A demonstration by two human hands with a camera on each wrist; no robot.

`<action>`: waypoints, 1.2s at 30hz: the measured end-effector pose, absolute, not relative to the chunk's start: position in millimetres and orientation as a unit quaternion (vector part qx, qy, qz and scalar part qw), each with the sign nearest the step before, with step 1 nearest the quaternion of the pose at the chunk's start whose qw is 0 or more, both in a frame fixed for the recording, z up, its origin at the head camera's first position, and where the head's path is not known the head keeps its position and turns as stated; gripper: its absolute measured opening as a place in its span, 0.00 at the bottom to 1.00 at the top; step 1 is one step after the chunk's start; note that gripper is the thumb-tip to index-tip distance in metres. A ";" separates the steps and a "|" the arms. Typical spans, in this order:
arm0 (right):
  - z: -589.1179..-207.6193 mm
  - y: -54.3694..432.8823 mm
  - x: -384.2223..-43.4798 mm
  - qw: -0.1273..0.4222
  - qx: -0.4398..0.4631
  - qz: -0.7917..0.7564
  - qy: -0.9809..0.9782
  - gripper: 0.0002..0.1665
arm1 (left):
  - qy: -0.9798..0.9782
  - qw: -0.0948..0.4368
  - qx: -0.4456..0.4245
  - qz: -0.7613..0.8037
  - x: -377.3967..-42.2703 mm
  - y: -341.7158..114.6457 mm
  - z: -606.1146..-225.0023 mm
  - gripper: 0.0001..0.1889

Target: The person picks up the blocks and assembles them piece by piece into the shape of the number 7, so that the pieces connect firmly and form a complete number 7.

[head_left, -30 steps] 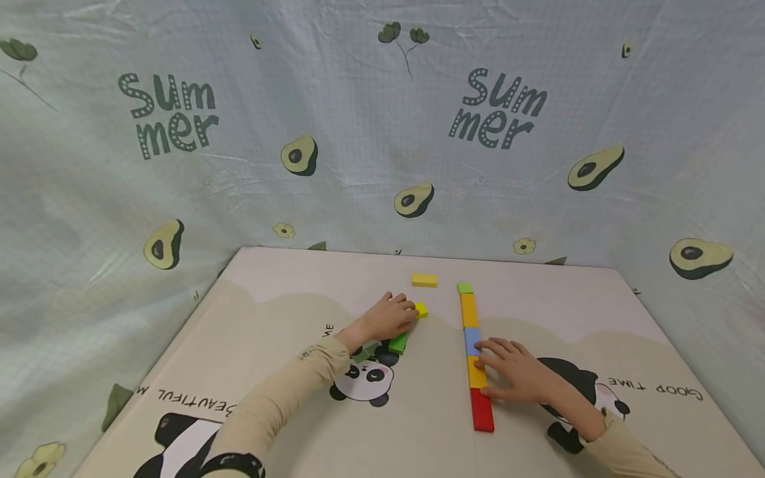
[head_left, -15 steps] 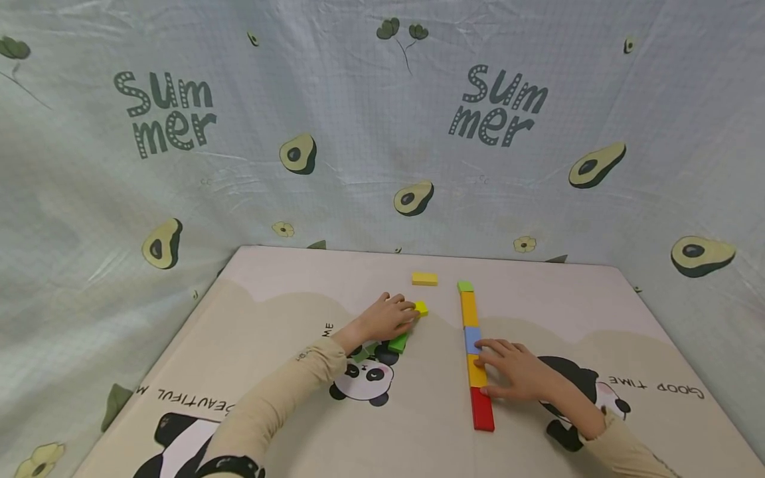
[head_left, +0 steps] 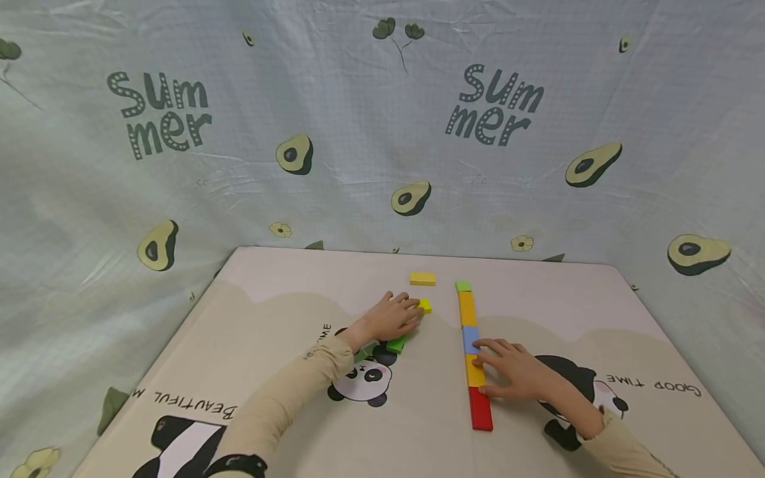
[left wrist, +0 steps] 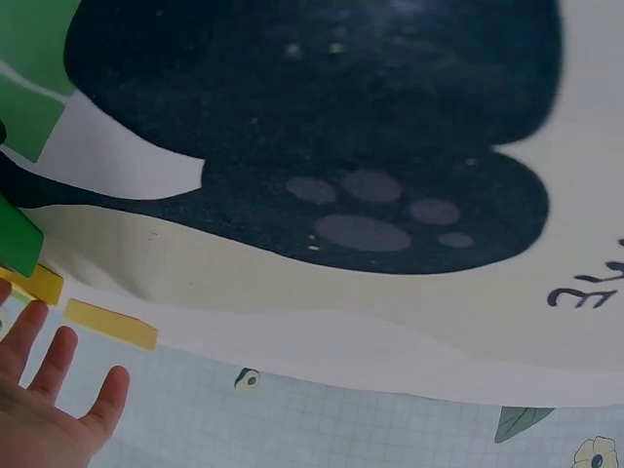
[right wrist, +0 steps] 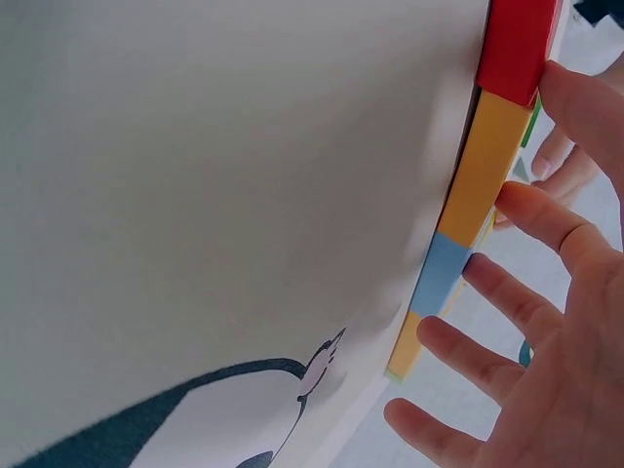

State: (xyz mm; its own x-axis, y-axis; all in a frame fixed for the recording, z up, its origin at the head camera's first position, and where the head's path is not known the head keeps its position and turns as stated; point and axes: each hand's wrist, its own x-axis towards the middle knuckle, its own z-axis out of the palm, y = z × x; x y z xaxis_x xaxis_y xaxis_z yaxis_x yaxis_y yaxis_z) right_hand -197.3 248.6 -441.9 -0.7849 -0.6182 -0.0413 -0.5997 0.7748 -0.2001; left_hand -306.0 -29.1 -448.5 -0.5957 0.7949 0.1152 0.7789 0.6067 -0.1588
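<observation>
Left hand [head_left: 388, 318]: outer fingers spread, tips at the small yellow block [head_left: 425, 305], toward 2 o'clock; whether it grips cannot be told. Green block [head_left: 395, 345]: at 6 o'clock, partly covered by that hand. Long yellow block [head_left: 422, 279]: apart, between 1 and 2 o'clock. Row, running 12 to 6 o'clock: light green block [head_left: 463, 286], upper orange block [head_left: 467, 309], blue block [head_left: 471, 339], lower orange block [head_left: 474, 376], red block [head_left: 481, 408]. Right hand [head_left: 514, 368]: at the blue block's 4 o'clock, fingers spread wide, tips against the row's side.

The person wears beige sleeves [head_left: 293, 398], one black band [head_left: 254, 462].
</observation>
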 end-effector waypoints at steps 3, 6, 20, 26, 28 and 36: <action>-441.5 248.8 -197.2 0.052 -0.324 -0.089 0.941 0.23 | -0.894 0.090 -0.437 0.044 -307.9 -24.9 -445.9 0.17; -441.6 249.2 -197.6 0.052 -0.322 -0.090 0.941 0.23 | -0.893 0.095 -0.437 0.043 -310.4 -21.3 -443.5 0.15; -441.7 247.1 -197.9 0.063 -0.311 -0.091 0.944 0.23 | -0.880 0.144 -0.443 0.093 -327.4 -4.8 -446.5 0.13; -442.0 247.2 -198.3 0.064 -0.309 -0.085 0.945 0.23 | -0.887 0.119 -0.438 0.083 -330.3 1.9 -446.0 0.15; -441.8 247.3 -198.4 0.064 -0.308 -0.084 0.945 0.24 | -0.888 0.117 -0.436 0.084 -330.3 3.1 -445.4 0.14; -440.1 247.2 -197.9 0.067 -0.306 -0.086 0.946 0.23 | -0.891 0.112 -0.432 0.085 -329.6 5.4 -442.7 0.14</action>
State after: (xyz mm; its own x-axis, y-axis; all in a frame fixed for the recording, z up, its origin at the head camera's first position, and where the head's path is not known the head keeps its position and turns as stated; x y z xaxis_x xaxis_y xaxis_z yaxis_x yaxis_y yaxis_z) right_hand -197.9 247.2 -440.1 -0.8040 -0.5899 -0.0744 -0.5669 0.7983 -0.2033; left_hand -329.6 5.4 -442.7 -0.6007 0.7894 0.1270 0.7514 0.6116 -0.2477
